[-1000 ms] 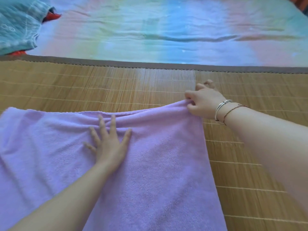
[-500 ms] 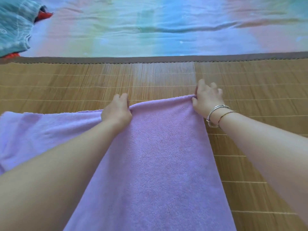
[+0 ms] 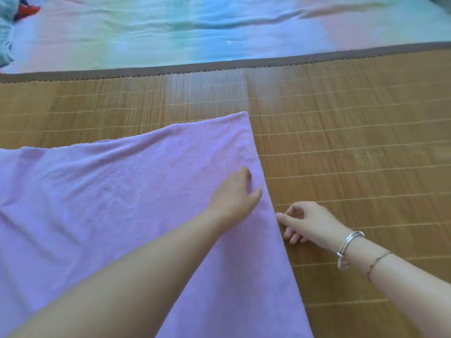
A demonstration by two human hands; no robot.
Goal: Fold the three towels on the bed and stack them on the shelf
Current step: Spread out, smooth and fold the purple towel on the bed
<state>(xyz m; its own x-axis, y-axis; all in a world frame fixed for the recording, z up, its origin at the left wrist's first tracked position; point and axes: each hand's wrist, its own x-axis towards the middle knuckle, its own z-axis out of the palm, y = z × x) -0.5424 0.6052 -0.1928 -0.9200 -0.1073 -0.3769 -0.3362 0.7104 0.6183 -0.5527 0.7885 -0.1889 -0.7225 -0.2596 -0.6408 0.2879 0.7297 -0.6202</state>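
Note:
A lilac towel [image 3: 122,196] lies spread on the bamboo mat [image 3: 353,154], its far right corner pointing away from me. My left hand [image 3: 234,193] rests flat on the towel close to its right edge, fingers straight. Just off that edge, my right hand [image 3: 305,220] sits on the mat with bracelets at the wrist. Its index fingertip touches the towel's edge and the other fingers are loosely curled, holding nothing. No other towel to fold and no shelf are in view.
Beyond the mat's brown border [image 3: 219,67] stretches a pastel rainbow bedsheet [image 3: 219,28]. A teal cloth [image 3: 5,42] and something red [image 3: 26,9] sit at the far left corner. Bare mat extends to the right of the towel.
Both hands let go of the towel's far edge and drew back toward me. The left now lies flat near the right edge; the right dropped beside that edge.

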